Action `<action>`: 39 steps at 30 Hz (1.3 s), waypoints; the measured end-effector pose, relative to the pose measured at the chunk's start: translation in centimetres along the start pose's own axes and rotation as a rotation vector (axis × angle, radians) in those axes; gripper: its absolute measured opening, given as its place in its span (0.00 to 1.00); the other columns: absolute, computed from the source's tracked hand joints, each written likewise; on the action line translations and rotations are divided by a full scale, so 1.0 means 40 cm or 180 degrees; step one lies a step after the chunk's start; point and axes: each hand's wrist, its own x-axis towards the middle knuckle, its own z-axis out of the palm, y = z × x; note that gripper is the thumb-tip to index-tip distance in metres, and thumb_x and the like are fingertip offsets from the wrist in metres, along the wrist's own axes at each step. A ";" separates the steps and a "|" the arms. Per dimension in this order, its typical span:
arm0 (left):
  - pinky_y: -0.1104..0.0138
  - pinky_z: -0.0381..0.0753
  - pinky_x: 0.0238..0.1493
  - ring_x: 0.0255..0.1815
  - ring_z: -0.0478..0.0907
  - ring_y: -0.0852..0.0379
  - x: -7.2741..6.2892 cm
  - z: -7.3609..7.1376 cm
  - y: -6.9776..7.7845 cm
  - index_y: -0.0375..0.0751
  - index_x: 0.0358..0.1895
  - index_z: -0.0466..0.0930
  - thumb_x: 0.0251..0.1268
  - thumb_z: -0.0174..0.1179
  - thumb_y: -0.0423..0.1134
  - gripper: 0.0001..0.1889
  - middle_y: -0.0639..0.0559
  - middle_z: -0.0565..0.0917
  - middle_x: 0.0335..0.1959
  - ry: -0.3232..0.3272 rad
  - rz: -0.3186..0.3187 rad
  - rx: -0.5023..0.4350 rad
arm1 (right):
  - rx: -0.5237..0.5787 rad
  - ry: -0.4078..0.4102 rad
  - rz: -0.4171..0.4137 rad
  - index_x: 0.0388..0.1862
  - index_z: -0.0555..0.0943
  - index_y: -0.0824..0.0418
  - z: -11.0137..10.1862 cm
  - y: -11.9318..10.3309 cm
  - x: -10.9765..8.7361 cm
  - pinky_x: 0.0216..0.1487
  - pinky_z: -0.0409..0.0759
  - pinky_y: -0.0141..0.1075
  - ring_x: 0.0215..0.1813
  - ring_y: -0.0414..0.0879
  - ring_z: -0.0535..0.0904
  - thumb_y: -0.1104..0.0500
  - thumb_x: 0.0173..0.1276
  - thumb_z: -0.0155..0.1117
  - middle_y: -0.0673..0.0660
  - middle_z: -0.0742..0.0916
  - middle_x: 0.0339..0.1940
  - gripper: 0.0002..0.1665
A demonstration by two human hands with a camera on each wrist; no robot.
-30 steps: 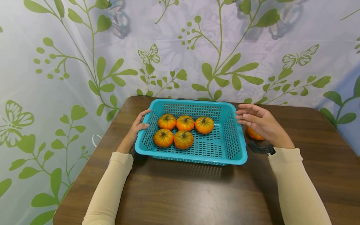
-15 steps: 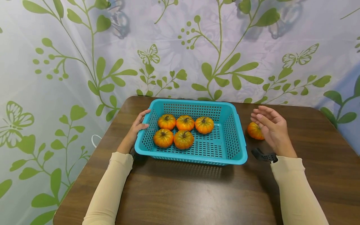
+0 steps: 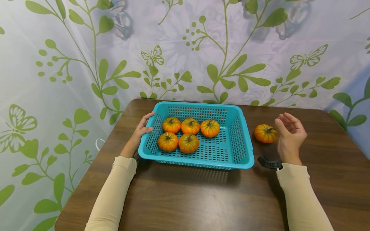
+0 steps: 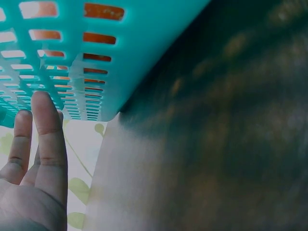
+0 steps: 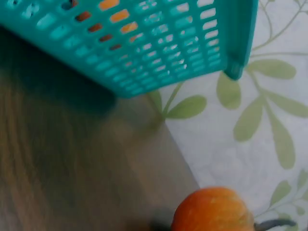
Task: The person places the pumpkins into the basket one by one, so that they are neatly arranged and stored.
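Observation:
A turquoise plastic basket (image 3: 199, 163) with slotted walls sits on the table, several small orange pumpkins (image 3: 189, 143) grouped in its left part. My left hand (image 3: 136, 137) holds the basket's left end, thumb over the rim; in the left wrist view its fingers (image 4: 49, 144) lie along the outer wall. One more small pumpkin (image 3: 266, 133), with a dark stem, lies on the table right of the basket. Just beside that pumpkin is my right hand (image 3: 291, 136), fingers loosely bent and holding nothing. In the right wrist view the pumpkin (image 5: 211, 211) shows at the bottom edge, and the right hand is out of sight.
The brown wooden table (image 3: 185, 199) meets a leaf-patterned curtain (image 3: 179, 48) at its back edge. A black wrist mount (image 3: 270, 163) juts from the right wrist, between arm and basket. A thin white cord (image 3: 98, 143) shows past the table's left edge.
My right hand has moved away from the basket's right rim, rightward past the lone pumpkin, which is now almost fully uncovered. The left hand and the basket have stayed in place.

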 end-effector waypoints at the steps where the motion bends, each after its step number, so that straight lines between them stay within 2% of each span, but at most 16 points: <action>1: 0.66 0.81 0.56 0.69 0.68 0.34 0.000 0.000 0.000 0.35 0.84 0.53 0.68 0.47 0.36 0.39 0.26 0.61 0.80 0.0003 0.0000 -0.0005 | -0.0092 0.0040 -0.0046 0.53 0.83 0.83 -0.006 0.003 0.000 0.49 0.87 0.33 0.44 0.52 0.86 0.86 0.60 0.70 0.65 0.91 0.42 0.21; 4: 0.66 0.80 0.56 0.67 0.70 0.37 -0.001 -0.001 0.000 0.35 0.84 0.53 0.68 0.47 0.36 0.39 0.26 0.61 0.79 0.0021 -0.0001 -0.0003 | -0.0405 0.0123 -0.0096 0.55 0.84 0.81 -0.026 0.012 0.001 0.53 0.84 0.33 0.47 0.50 0.85 0.84 0.59 0.72 0.62 0.91 0.44 0.23; 8: 0.65 0.80 0.56 0.65 0.70 0.41 -0.003 0.000 0.000 0.35 0.84 0.54 0.68 0.47 0.36 0.39 0.27 0.62 0.79 0.0026 0.0000 -0.0021 | -0.0941 0.0108 0.0023 0.58 0.87 0.73 -0.052 0.018 -0.001 0.57 0.79 0.30 0.53 0.47 0.82 0.82 0.60 0.74 0.57 0.90 0.49 0.25; 13: 0.64 0.80 0.58 0.65 0.70 0.44 -0.005 0.003 0.003 0.39 0.84 0.55 0.70 0.47 0.37 0.38 0.29 0.61 0.78 -0.0009 -0.0020 -0.0124 | -0.1740 -0.0042 0.0441 0.66 0.86 0.58 -0.083 0.019 0.001 0.67 0.74 0.28 0.64 0.44 0.76 0.76 0.65 0.75 0.50 0.87 0.60 0.31; 17: 0.65 0.80 0.57 0.65 0.70 0.45 -0.004 0.002 0.002 0.38 0.84 0.56 0.70 0.47 0.37 0.37 0.29 0.61 0.79 -0.0011 -0.0016 -0.0155 | -0.2309 -0.0208 0.0833 0.78 0.77 0.57 -0.100 0.022 0.008 0.78 0.67 0.33 0.76 0.50 0.70 0.70 0.69 0.75 0.53 0.80 0.72 0.39; 20: 0.65 0.80 0.57 0.64 0.70 0.46 -0.003 0.002 0.002 0.35 0.84 0.54 0.70 0.47 0.36 0.38 0.29 0.61 0.79 -0.0016 -0.0002 -0.0179 | -0.2540 -0.0275 0.1110 0.84 0.70 0.58 -0.109 0.025 0.013 0.80 0.64 0.33 0.82 0.53 0.64 0.66 0.71 0.74 0.55 0.75 0.80 0.44; 24: 0.65 0.80 0.57 0.63 0.71 0.48 -0.003 0.003 0.003 0.34 0.83 0.54 0.69 0.47 0.36 0.38 0.28 0.61 0.79 -0.0006 -0.0007 -0.0184 | -0.2781 -0.0440 0.1350 0.88 0.63 0.58 -0.120 0.025 0.015 0.79 0.63 0.30 0.84 0.54 0.61 0.61 0.75 0.73 0.58 0.68 0.86 0.47; 32: 0.66 0.80 0.57 0.63 0.71 0.49 -0.003 0.002 0.005 0.33 0.84 0.53 0.69 0.47 0.36 0.38 0.28 0.61 0.79 -0.0002 -0.0021 -0.0153 | -0.3283 -0.1161 0.1493 0.90 0.52 0.65 -0.134 0.014 0.014 0.84 0.55 0.37 0.88 0.61 0.53 0.52 0.79 0.70 0.68 0.58 0.89 0.53; 34: 0.66 0.80 0.57 0.63 0.71 0.49 -0.003 0.002 0.005 0.33 0.83 0.53 0.69 0.47 0.36 0.38 0.28 0.61 0.79 -0.0010 -0.0016 -0.0146 | -0.3336 -0.1307 0.1532 0.90 0.50 0.66 -0.139 0.010 0.015 0.83 0.56 0.35 0.88 0.63 0.52 0.52 0.79 0.70 0.69 0.56 0.89 0.54; 39: 0.65 0.80 0.57 0.65 0.70 0.47 -0.004 0.002 0.004 0.35 0.84 0.54 0.69 0.47 0.36 0.38 0.29 0.60 0.80 -0.0018 -0.0036 -0.0159 | -0.3440 -0.1612 0.1623 0.90 0.47 0.67 -0.149 0.000 0.020 0.76 0.64 0.26 0.81 0.65 0.59 0.51 0.79 0.70 0.73 0.57 0.88 0.57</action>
